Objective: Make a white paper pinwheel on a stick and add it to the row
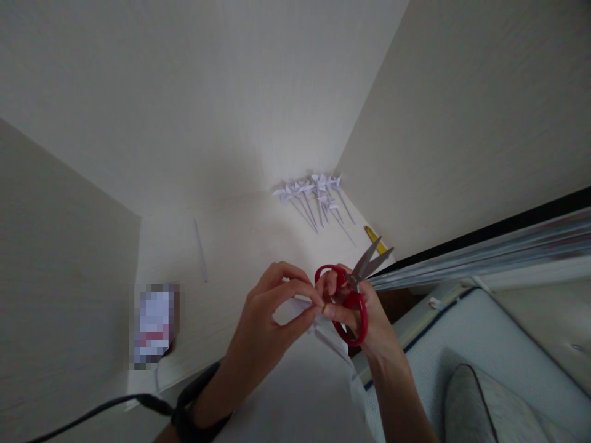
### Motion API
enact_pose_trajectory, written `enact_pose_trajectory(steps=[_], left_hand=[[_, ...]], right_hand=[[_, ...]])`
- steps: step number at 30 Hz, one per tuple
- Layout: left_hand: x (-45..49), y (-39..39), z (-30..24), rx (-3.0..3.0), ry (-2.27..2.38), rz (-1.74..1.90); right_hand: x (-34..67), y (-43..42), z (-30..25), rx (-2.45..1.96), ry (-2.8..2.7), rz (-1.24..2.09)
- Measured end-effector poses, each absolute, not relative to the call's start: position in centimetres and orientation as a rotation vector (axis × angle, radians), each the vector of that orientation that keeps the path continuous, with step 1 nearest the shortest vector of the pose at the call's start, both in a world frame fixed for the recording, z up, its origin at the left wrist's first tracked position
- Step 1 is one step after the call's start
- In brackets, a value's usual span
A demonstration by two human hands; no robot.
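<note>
My left hand (pixel 277 304) is closed in a pinch, its thumb and fingertips meeting the fingertips of my right hand (pixel 364 314). What the two hands pinch between them is too small to make out; white material shows just behind and below the fingertips. Red-handled scissors (pixel 353 282) hang on the fingers of my right hand, with the blades apart and pointing up to the right. Beyond the hands, several white paper pinwheels (pixel 318 182) on thin sticks lie grouped by the back wall. A yellow tool, perhaps a cutter (pixel 376 239), rests near the scissor blades.
A single thin white stick (pixel 200 251) lies on the white tabletop (pixel 240 246) to the left. Nearer the left wall is a blurred-out object (pixel 154 323) with a cable. Walls enclose the surface. At right are a metallic edge (pixel 484 246) and a padded grey cushion (pixel 480 400).
</note>
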State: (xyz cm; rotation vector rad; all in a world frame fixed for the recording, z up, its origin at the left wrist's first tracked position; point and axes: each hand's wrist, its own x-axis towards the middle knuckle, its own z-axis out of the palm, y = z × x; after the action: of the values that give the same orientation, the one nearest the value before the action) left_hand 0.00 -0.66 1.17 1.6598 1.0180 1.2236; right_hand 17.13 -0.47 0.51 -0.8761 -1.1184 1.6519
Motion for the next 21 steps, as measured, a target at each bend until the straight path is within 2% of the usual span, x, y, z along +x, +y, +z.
enact_pose_trajectory(steps=[21], left_hand=[[0.02,-0.77,1.44,1.683,0.901,1.343]], right_hand=[[16.93,-0.71,0.35,-0.800,-1.099,1.703]])
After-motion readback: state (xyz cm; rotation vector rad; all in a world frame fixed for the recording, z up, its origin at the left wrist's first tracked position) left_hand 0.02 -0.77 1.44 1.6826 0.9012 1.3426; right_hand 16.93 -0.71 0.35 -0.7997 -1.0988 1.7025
